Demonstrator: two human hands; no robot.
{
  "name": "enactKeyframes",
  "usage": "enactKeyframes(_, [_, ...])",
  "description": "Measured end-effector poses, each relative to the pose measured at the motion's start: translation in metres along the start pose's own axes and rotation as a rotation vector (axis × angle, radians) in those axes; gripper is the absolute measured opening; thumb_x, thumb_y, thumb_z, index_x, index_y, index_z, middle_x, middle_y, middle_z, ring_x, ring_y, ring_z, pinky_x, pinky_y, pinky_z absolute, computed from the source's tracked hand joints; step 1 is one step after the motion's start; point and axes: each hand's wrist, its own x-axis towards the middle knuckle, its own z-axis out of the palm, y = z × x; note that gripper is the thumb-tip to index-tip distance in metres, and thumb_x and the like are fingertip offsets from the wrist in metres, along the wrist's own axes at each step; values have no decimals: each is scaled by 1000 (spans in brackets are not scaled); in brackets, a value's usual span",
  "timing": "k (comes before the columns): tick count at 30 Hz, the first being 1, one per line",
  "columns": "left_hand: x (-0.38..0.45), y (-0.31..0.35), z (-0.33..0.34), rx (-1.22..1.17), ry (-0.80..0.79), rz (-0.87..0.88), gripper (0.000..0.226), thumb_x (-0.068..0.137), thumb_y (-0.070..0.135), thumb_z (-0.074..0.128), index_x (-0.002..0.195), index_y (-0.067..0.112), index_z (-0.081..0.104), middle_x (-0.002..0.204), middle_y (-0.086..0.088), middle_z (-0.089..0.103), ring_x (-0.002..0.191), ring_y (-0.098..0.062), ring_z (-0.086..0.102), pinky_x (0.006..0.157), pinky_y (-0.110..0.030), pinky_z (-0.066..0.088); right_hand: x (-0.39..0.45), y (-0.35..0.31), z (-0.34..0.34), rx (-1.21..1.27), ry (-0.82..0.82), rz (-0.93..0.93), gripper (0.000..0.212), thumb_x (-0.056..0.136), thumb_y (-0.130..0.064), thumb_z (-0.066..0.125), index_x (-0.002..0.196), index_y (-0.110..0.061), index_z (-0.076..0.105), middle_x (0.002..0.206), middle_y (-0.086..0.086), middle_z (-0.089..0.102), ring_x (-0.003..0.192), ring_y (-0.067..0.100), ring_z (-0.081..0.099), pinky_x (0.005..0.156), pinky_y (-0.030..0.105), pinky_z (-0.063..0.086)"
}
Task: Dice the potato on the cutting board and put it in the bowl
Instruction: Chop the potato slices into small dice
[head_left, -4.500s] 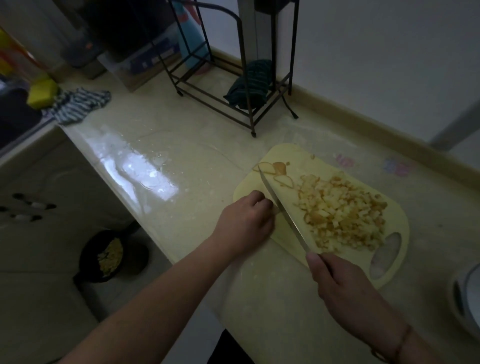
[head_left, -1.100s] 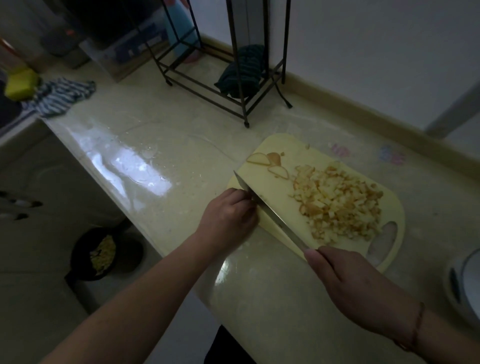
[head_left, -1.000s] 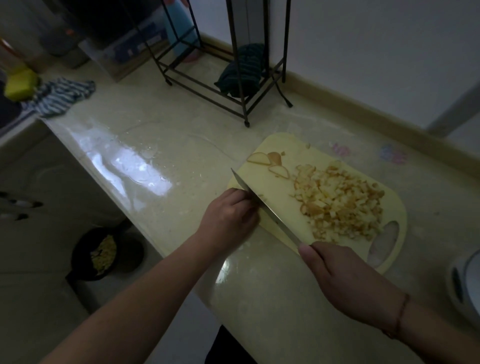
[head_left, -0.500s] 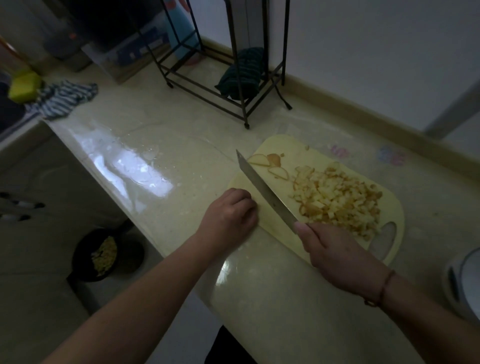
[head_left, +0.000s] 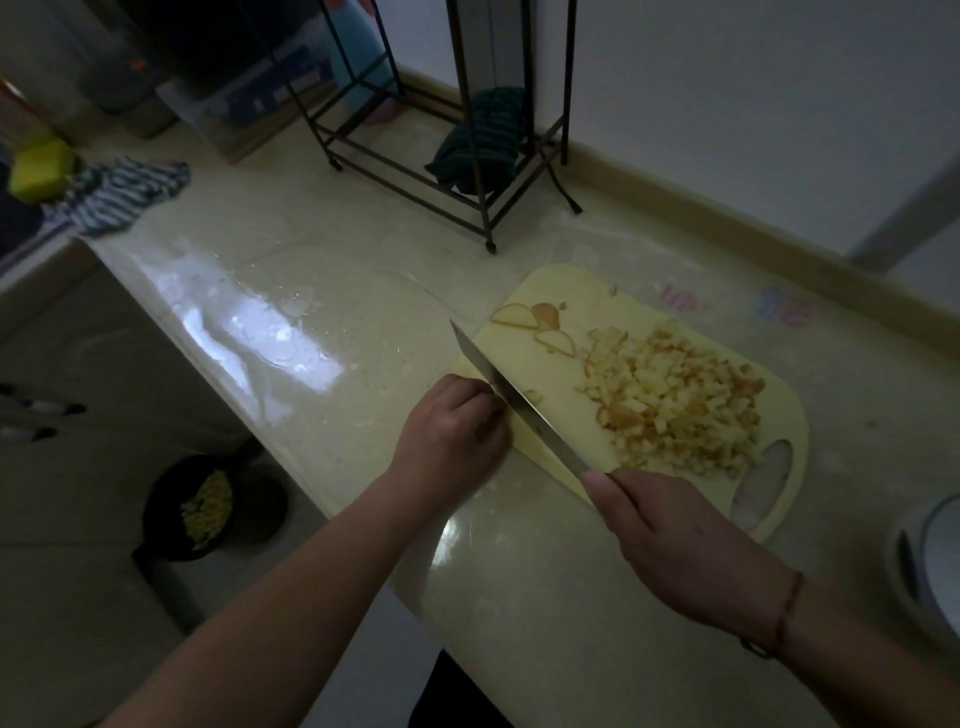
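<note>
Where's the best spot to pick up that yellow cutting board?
Probably by the oval handle hole at the cutting board's right end, coming from the right: it is uncovered, and the diced potato lies just left of it, so lift level.

Both forearms are bare from the lower edge of the picture up to the hands, with no sleeve showing on either one. The left hand (head_left: 451, 435) wears no ring, watch or band that can be made out. The right hand (head_left: 670, 535) is likewise bare, but its wrist carries a thin cord bracelet (head_left: 785, 613), reddish-brown in the dim light, lying as a single narrow strand across the wrist, with a small loop or knot at its lower end. Below, between the arms, a patch of dark clothing (head_left: 457, 696) shows.
</note>
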Motion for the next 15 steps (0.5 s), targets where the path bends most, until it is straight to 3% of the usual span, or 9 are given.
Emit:
enactKeyframes(6, [1,-3,-1,-18,9,10,2,78,2,72,78,1,73,77,-10,67,69,-29,60,62,-35,50,-1,2,3,-40,-7,6,62,82,-67,18,65,-15,47,59,-1,51,60,11,49,57,22,33])
enactKeyframes(12, [0,-7,0,-32,-18,20,7,81,5,70,82,1,75,82,-10,70,73,-28,63,65,-33,52,21,-9,4,-79,-49,1,47,100,-43,33,62,-17,44,58,-4,46,55,7,43,59,28,24])
enactKeyframes(15, [2,-6,-1,-41,-20,20,9,83,7,67,80,1,74,82,-11,70,73,-27,62,66,-34,52,31,-12,2,-59,-65,-12,48,101,-43,32,64,-15,46,59,-2,47,55,7,42,56,28,27])
